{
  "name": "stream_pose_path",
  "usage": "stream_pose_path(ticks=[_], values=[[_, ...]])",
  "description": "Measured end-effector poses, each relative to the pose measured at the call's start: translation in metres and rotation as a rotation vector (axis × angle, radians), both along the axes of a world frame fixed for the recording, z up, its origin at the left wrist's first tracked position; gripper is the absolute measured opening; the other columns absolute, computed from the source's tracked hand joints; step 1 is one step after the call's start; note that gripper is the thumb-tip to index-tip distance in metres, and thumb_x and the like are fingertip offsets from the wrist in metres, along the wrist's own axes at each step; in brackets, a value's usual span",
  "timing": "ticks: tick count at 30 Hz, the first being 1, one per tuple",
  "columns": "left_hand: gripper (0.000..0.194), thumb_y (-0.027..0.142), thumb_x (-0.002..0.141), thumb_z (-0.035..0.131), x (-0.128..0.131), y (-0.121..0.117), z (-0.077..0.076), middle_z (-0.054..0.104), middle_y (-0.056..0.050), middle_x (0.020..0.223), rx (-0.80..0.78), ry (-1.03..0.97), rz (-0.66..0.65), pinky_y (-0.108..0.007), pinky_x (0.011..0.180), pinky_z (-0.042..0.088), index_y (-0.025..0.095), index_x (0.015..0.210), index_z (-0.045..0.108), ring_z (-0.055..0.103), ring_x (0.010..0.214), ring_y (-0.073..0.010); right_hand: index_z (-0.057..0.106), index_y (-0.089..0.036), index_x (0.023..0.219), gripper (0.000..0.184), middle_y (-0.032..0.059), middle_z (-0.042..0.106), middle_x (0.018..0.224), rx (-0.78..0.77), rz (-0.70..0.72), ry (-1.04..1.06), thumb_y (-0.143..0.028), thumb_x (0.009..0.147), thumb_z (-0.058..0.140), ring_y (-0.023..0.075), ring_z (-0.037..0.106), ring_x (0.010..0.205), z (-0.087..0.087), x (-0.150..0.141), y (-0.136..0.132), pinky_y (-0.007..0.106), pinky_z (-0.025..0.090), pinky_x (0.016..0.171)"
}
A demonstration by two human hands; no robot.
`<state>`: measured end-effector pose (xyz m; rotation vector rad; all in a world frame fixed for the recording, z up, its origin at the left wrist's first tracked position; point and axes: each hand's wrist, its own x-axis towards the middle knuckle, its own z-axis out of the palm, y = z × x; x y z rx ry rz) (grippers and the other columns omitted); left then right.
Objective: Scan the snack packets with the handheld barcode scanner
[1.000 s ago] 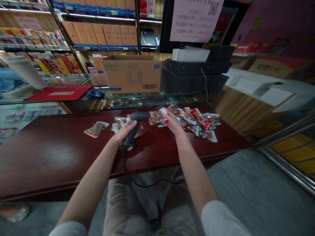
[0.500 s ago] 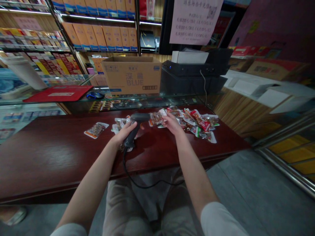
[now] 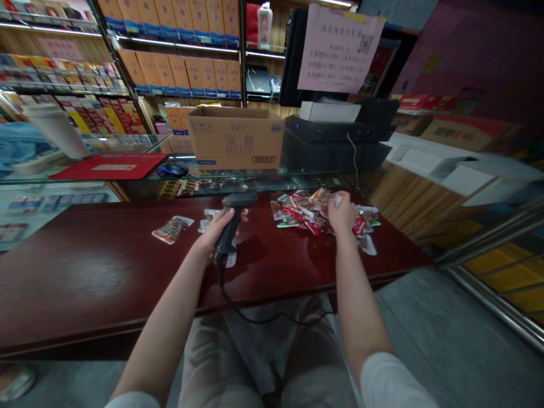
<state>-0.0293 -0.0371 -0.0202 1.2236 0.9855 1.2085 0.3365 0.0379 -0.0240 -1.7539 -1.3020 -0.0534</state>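
Observation:
My left hand [image 3: 216,229] grips the handle of a black barcode scanner [image 3: 235,218], held upright above the dark red counter [image 3: 106,266]; its cable [image 3: 238,306] hangs down to my lap. My right hand [image 3: 341,212] rests on a pile of snack packets [image 3: 306,212] at the counter's right, fingers curled into the pile; what they hold is hidden. A single snack packet [image 3: 173,229] lies flat to the left of the scanner. A few more packets [image 3: 210,218] lie under and behind my left hand.
Behind the counter runs a glass display case [image 3: 127,175] carrying a red mat [image 3: 113,165], a mouse [image 3: 172,169], a cardboard box [image 3: 236,139] and a black printer [image 3: 340,136]. Shelves of boxed goods [image 3: 178,68] fill the back wall. A paper notice [image 3: 338,48] hangs above.
My right hand, which held a packet up in front of the scanner, has moved right and down onto the pile. The left hand and scanner have stayed roughly in place.

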Motion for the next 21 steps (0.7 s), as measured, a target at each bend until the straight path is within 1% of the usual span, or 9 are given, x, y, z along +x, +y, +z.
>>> stream_pose_path(ticks=[4, 7, 9, 11, 13, 15, 17, 19, 21], values=[[0.068, 0.071, 0.076, 0.068, -0.001, -0.001, 0.004, 0.062, 0.000, 0.057, 0.024, -0.003, 0.000, -0.024, 0.048, 0.040, 0.013, 0.110, 0.067, 0.057, 0.052, -0.0148, 0.069, -0.016, 0.098, 0.022, 0.0214, 0.063, 0.112, -0.053, -0.145, -0.136, -0.028, 0.083, 0.058, 0.0385, 0.052, 0.113, -0.012, 0.024, -0.005, 0.063, 0.035, 0.099], [0.064, 0.072, 0.075, 0.069, -0.006, -0.003, 0.010, 0.062, -0.001, 0.059, 0.022, -0.015, 0.033, -0.025, 0.049, 0.042, 0.013, 0.102, 0.067, 0.057, 0.051, -0.0139, 0.068, -0.016, 0.105, 0.027, 0.0218, 0.055, 0.128, -0.031, -0.182, -0.169, -0.029, 0.085, 0.056, 0.0398, 0.046, 0.121, -0.013, 0.021, -0.011, 0.063, 0.032, 0.101], [0.063, 0.071, 0.073, 0.071, -0.012, -0.004, 0.013, 0.062, -0.001, 0.058, 0.016, -0.042, 0.094, -0.025, 0.047, 0.041, 0.014, 0.098, 0.067, 0.055, 0.049, -0.0138, 0.067, -0.016, 0.111, 0.030, 0.0203, 0.053, 0.132, -0.001, -0.117, -0.190, -0.027, 0.087, 0.053, 0.0385, 0.044, 0.124, -0.010, 0.005, -0.014, 0.060, 0.030, 0.105], [0.060, 0.069, 0.071, 0.073, -0.019, -0.004, 0.015, 0.061, -0.002, 0.055, 0.009, -0.060, 0.153, -0.026, 0.045, 0.038, 0.014, 0.094, 0.066, 0.054, 0.047, -0.0140, 0.066, -0.017, 0.115, 0.031, 0.0182, 0.056, 0.131, 0.027, 0.019, -0.208, -0.026, 0.088, 0.051, 0.0358, 0.045, 0.126, -0.006, -0.021, -0.016, 0.056, 0.030, 0.108], [0.058, 0.068, 0.073, 0.072, -0.025, -0.004, 0.015, 0.061, -0.002, 0.054, -0.006, -0.069, 0.183, -0.026, 0.044, 0.036, 0.014, 0.092, 0.066, 0.053, 0.045, -0.0144, 0.066, -0.019, 0.113, 0.028, 0.0151, 0.062, 0.125, 0.004, 0.222, -0.221, -0.025, 0.090, 0.051, 0.0330, 0.048, 0.124, -0.005, -0.058, -0.015, 0.051, 0.033, 0.108], [0.057, 0.066, 0.075, 0.070, -0.030, -0.003, 0.016, 0.062, -0.003, 0.055, -0.016, -0.086, 0.192, -0.027, 0.045, 0.036, 0.013, 0.095, 0.067, 0.054, 0.046, -0.0149, 0.066, -0.020, 0.112, 0.026, 0.0120, 0.067, 0.119, -0.080, 0.466, -0.236, -0.024, 0.092, 0.050, 0.0281, 0.056, 0.116, -0.007, -0.100, -0.011, 0.044, 0.038, 0.104], [0.059, 0.066, 0.075, 0.070, -0.033, -0.002, 0.016, 0.062, -0.002, 0.056, -0.021, -0.096, 0.176, -0.027, 0.045, 0.037, 0.013, 0.098, 0.068, 0.055, 0.048, -0.0151, 0.065, -0.019, 0.118, 0.028, 0.0098, 0.071, 0.113, -0.236, 0.647, -0.228, -0.028, 0.094, 0.054, 0.0240, 0.062, 0.107, -0.011, -0.142, -0.006, 0.037, 0.042, 0.100], [0.062, 0.068, 0.073, 0.071, -0.034, -0.002, 0.016, 0.062, -0.002, 0.057, -0.021, -0.095, 0.167, -0.027, 0.045, 0.037, 0.012, 0.099, 0.068, 0.054, 0.048, -0.0146, 0.063, -0.018, 0.125, 0.039, 0.0119, 0.070, 0.119, -0.392, 0.677, -0.232, -0.042, 0.094, 0.059, 0.0254, 0.062, 0.111, -0.016, -0.177, 0.000, 0.036, 0.044, 0.097], [0.064, 0.070, 0.070, 0.073, -0.035, -0.002, 0.016, 0.062, -0.002, 0.057, -0.019, -0.091, 0.160, -0.026, 0.045, 0.037, 0.012, 0.097, 0.068, 0.054, 0.047, -0.0136, 0.063, -0.017, 0.128, 0.056, 0.0167, 0.064, 0.130, -0.507, 0.628, -0.262, -0.059, 0.091, 0.059, 0.0309, 0.059, 0.120, -0.020, -0.203, 0.003, 0.040, 0.043, 0.099]])
